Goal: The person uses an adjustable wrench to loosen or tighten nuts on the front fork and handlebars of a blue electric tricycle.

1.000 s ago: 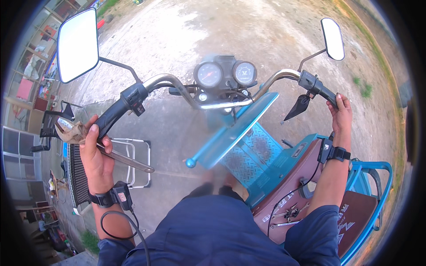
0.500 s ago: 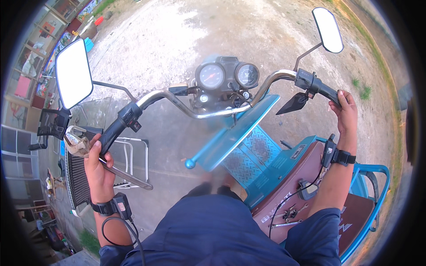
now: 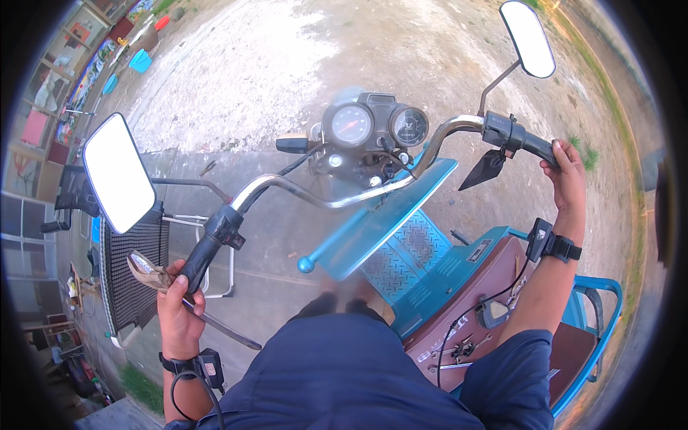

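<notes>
A chromed handlebar (image 3: 322, 203) with black grips spans in front of me. My left hand (image 3: 180, 322) is closed at the end of the left grip (image 3: 203, 264), thumb on it. In the same hand is a worn metal tool with open jaws (image 3: 147, 271), perhaps pliers; its long handle sticks out below my fingers. My right hand (image 3: 570, 179) pinches the outer end of the right grip (image 3: 536, 147) between thumb and fingers. Between the grips sit two round gauges (image 3: 352, 125) and a blue front panel (image 3: 387, 215). A black flap-like piece (image 3: 481, 170) hangs by the right grip.
Mirrors stand out at left (image 3: 118, 172) and right (image 3: 529, 39). On the brown seat (image 3: 459, 294), to my right, lie several wrenches (image 3: 459, 351). A folding chair (image 3: 136, 279) is at my left. A blue rail (image 3: 620, 308) runs behind the seat.
The handlebar has turned to the left: its left end, with my left hand and the tool, has come nearer me, and the right mirror has moved slightly away. Both hands keep their grasp.
</notes>
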Motion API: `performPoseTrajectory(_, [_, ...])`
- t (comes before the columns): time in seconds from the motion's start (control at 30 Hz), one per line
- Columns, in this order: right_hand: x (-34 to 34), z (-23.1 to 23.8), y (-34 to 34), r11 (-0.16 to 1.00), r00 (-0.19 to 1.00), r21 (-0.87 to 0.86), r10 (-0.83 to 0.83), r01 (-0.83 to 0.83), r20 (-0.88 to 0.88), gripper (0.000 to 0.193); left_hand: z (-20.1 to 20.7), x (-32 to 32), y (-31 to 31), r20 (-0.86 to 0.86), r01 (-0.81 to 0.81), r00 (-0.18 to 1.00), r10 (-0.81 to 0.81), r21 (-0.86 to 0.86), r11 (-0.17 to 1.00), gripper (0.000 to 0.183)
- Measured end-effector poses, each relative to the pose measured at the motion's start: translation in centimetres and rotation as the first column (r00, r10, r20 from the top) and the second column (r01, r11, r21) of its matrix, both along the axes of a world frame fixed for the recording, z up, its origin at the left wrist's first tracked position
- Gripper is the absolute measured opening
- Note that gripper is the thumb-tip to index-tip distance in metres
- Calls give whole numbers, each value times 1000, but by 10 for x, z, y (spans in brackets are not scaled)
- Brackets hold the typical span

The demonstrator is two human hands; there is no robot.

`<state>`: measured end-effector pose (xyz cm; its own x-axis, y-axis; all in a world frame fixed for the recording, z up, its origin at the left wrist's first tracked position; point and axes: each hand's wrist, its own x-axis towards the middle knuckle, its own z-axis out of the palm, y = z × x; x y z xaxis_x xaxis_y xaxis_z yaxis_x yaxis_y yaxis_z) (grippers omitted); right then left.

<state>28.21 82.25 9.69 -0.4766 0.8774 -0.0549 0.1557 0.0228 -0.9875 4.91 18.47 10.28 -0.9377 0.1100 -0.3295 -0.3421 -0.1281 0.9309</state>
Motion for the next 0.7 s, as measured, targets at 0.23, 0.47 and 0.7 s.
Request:
performPoseTrajectory(0.23, [-32,1,19,999,999,40,-33,34,-34,24,-2,0,2,22,39,999,-38,-15,999,35])
performPoseTrajectory(0.47, [-48,2,37,994,996,51,-91,92,-24,27,0,7,9,79,130,988,-129,-16,991,50])
performPoseTrajectory(0.7, [-36,-20,30,995,995,-16,-102,102,8,28,1,12,9,124,145,983,-138,-51,988,52])
